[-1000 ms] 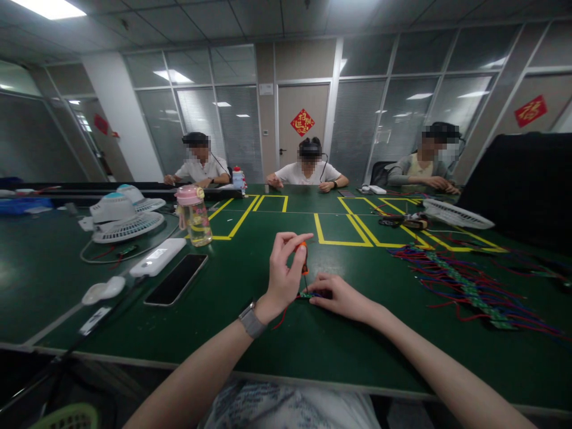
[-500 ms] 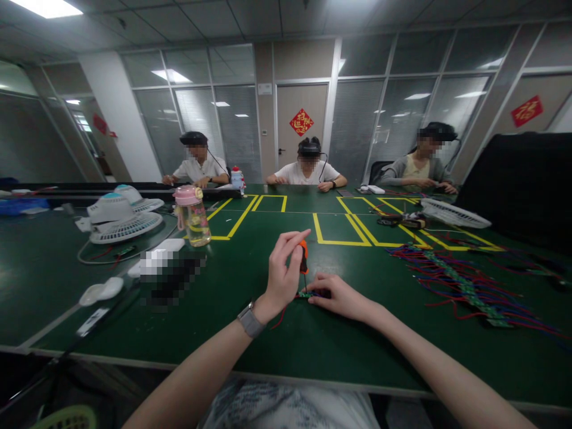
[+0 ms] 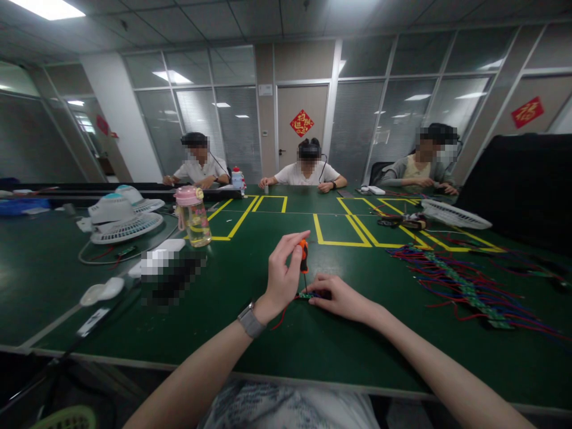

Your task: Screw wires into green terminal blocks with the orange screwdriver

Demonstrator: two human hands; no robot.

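My left hand point(image 3: 282, 265), with a watch on its wrist, grips a screwdriver point(image 3: 304, 262) with an orange and black handle. The screwdriver stands nearly upright, its thin shaft pointing down at a small green circuit board point(image 3: 304, 295) on the table. Whether the tip touches a screw or terminal is too small to tell. My right hand point(image 3: 336, 295) holds the board's right side with bent fingers, hiding part of it. A red wire point(image 3: 279, 319) trails from the board toward my left wrist.
Several circuit boards with red and blue wires point(image 3: 467, 286) lie in a row at right. A pink-lidded bottle point(image 3: 193, 217) and white fans point(image 3: 123, 220) stand at left. Yellow tape point(image 3: 344, 242) marks the green table point(image 3: 250, 363). Three co-workers sit across it.
My hands, the screwdriver and the board hold almost the same place. Across the table, the middle co-worker's hand has shifted left, beside a small grey object.
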